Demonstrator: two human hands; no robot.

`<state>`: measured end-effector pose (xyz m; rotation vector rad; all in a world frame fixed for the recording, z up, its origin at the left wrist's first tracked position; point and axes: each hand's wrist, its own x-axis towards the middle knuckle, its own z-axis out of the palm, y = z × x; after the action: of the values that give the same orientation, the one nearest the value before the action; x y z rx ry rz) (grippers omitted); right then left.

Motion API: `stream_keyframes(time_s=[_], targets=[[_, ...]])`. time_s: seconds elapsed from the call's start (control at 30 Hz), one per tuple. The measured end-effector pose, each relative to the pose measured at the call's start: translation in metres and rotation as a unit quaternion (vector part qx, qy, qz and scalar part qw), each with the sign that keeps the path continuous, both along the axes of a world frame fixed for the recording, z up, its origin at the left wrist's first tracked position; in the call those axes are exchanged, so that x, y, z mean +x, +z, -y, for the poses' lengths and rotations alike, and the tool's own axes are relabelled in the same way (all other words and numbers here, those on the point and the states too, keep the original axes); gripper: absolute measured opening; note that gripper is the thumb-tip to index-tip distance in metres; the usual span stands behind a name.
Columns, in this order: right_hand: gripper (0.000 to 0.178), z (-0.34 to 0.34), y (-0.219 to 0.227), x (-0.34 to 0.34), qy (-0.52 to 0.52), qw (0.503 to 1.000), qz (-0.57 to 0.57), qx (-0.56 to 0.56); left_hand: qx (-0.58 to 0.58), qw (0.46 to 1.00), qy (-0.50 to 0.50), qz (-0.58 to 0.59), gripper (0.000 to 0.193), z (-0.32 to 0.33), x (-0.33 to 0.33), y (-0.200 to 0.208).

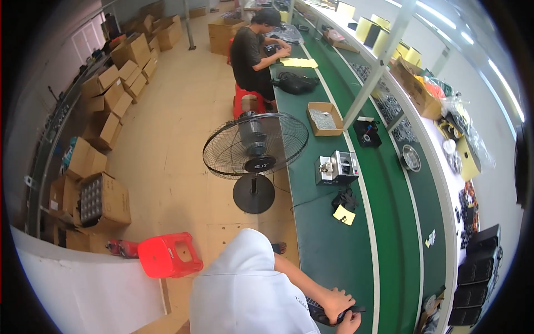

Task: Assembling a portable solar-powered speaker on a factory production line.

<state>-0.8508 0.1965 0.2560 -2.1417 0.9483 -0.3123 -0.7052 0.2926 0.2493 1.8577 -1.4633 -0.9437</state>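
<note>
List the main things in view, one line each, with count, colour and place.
Cardboard boxes: many, brown, along the left side
Red stools: at least two, red, lower left and under the co-worker
Co-worker: one, dark clothes, seated at the bench's far end
Fan: one, black, beside the bench
Bench: one, green, along the right
Open carton: one, brown, on the bench
Machine: one, black and silver, nearer than the carton
Metal bowl: one, silver, on the right
Dark item: one, black, at the hands
Left hand: one, bare, on the dark item
Right hand: one, bare, lower edge

White characters on black fan hub
</note>
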Motion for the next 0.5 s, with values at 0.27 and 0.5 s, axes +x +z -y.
stream_keyframes(time_s=[0.27, 0.5], targets=[[0.023, 0.014, -0.013, -0.013, -0.047, 0.976, 0.004, 0.214, 0.034, 0.999, -0.019, -0.021, 0.097, 0.007, -0.015, -0.012], [0.018, 0.000, 0.029, -0.004, -0.128, 0.925, -0.005, 0.357, -0.042, 0.997, -0.012, -0.062, 0.086, 0.002, -0.014, -0.016]])
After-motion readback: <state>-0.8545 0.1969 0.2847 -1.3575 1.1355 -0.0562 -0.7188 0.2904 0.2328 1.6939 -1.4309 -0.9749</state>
